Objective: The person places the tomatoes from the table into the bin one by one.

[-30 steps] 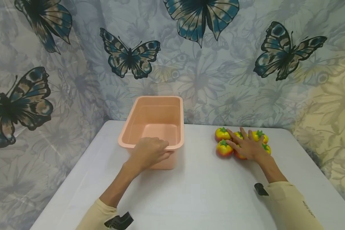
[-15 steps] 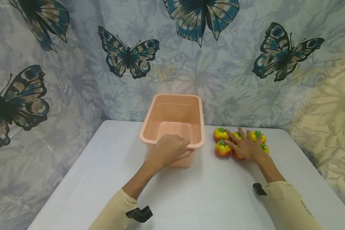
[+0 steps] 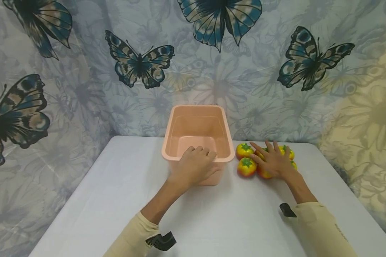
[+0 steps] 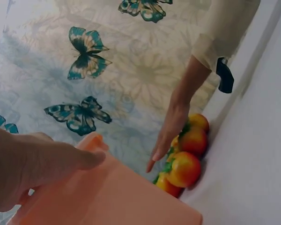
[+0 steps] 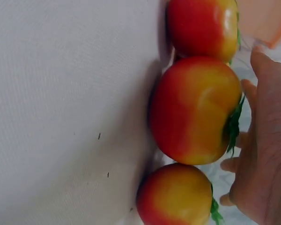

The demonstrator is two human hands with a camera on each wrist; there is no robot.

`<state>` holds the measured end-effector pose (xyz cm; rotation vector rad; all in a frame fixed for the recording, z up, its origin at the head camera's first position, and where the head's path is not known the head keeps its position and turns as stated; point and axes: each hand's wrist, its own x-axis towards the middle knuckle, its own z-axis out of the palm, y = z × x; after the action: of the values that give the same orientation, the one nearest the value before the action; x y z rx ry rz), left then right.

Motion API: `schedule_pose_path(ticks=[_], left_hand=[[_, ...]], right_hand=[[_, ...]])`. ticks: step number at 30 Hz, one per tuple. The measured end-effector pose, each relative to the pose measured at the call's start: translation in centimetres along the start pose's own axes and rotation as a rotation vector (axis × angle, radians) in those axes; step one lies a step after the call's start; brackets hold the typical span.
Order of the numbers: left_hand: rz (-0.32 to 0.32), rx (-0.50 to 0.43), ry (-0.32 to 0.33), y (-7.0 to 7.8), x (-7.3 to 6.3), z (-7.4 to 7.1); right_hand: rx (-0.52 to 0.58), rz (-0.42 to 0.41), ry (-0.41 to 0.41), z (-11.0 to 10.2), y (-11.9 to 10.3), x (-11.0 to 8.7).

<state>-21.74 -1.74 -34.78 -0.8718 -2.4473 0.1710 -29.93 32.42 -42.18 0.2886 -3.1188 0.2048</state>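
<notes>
A peach-coloured plastic bin [image 3: 199, 121] stands upright on the white table, with nothing visible inside. My left hand [image 3: 193, 166] grips its near rim, and the left wrist view shows the thumb [image 4: 91, 159] against the bin's outer wall [image 4: 126, 197]. Right of the bin, several red-and-yellow, tomato-like fruits [image 3: 246, 167] with green leafy tops sit close together in two rows. Over them my right hand [image 3: 275, 162] spreads its fingers, hiding part of the group. In the right wrist view the fingers lie beside the leafy tops, above a large fruit [image 5: 194, 110].
The white table [image 3: 238, 214] ends at a wall of butterfly-patterned cloth [image 3: 212, 82] behind the bin and fruits. Another cloth wall [image 3: 67, 114] rises on the left. A narrow gap separates the bin from the nearest fruits.
My left hand has slid the bin to the right across the table, close to the fruits. My right hand has stayed spread over the fruits, which have kept their places.
</notes>
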Motion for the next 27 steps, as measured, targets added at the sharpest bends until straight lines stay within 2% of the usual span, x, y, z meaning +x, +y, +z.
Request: schedule_pose_path(ticks=[2,6,14,18,22,27], left_hand=[[0.011,0.003,-0.005,-0.2,-0.1,0.0],[0.030,-0.013,0.007,-0.2,-0.2,0.4],[0.019,-0.020,0.024,-0.1,-0.5,0.5],[0.015,-0.100,0.024,-0.4,-0.7,0.0],[-0.017,-0.244,0.023,-2.3,-1.3,-1.0],[-0.156,-0.329,0.013,-6.7,-3.0,-1.8]], right_hand=[[-0.014,-0.002,0.013,0.0,0.1,0.1],[0.000,-0.013,-0.018,0.7,0.0,0.1],[0.016,-0.001,-0.020,1.1,-0.1,-0.1],[0.033,-0.003,-0.037,0.7,-0.3,-0.2],[0.035,-0.012,-0.037,-0.1,-0.4,-0.2],[0.016,-0.015,-0.015,-2.7,0.0,-0.8]])
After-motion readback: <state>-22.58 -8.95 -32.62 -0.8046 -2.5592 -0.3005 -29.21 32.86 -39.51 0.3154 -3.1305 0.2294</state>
